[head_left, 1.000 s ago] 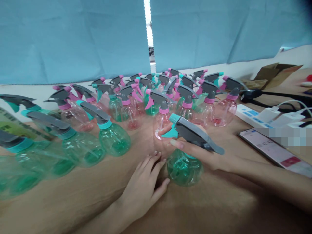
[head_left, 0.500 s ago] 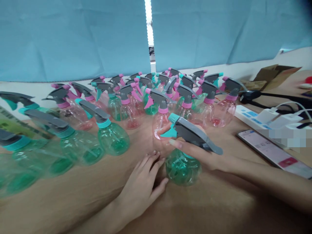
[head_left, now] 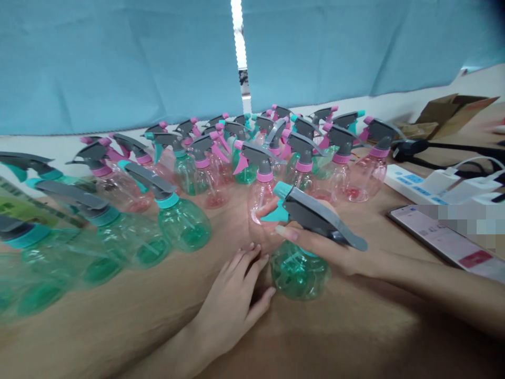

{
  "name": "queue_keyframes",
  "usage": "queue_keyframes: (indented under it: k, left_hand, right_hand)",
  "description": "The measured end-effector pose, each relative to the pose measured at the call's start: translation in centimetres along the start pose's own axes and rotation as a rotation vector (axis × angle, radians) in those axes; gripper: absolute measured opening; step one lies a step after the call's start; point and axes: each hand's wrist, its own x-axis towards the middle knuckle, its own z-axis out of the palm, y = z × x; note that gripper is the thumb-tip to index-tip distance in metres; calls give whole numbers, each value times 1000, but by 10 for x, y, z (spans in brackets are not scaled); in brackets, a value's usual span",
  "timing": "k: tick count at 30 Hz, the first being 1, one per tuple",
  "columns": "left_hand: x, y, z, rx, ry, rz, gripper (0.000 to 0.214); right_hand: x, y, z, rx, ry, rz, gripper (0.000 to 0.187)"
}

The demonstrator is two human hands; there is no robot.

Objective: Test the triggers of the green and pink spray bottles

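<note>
A green see-through spray bottle [head_left: 300, 273] stands on the brown table [head_left: 118, 326] in front of me. My right hand [head_left: 335, 250] is closed around its neck, under the grey trigger head with the teal nozzle [head_left: 315, 213]. My left hand [head_left: 232, 300] lies flat on the table just left of the bottle, fingers stretched out and apart, thumb close to the bottle's base. Its palm holds nothing.
Several pink and green spray bottles [head_left: 260, 158] crowd the table behind and to the left, the nearest a green one [head_left: 181, 221]. At the right lie a phone [head_left: 445, 239], a white power strip [head_left: 418, 184] with cables, and a cardboard box [head_left: 453, 108]. A blue curtain hangs behind.
Both hands and the held bottle have kept their places; only my view has shifted slightly.
</note>
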Motion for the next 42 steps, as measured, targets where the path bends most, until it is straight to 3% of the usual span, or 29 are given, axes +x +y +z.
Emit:
queue_keyframes:
  k: [12,21,28,32,42]
  left_hand:
    - [1,0,1,9,0,7,43]
    - [1,0,0,-4,-43,-12,44]
    - [0,-1,2,-9,-16,3,45]
    - [-1,0,1,-15,-27,1,45]
    - [1,0,2,-3,-20,-16,44]
  right_hand:
    - [0,1,-1,19,-13,-8,18]
    - [1,0,-15,5,-247,97,21]
    - [-3,5,-14,-58,-141,49,23]
    - [-3,2,-16,-139,-186,54,26]
    - [-2,0,-2,-70,-85,102,25]
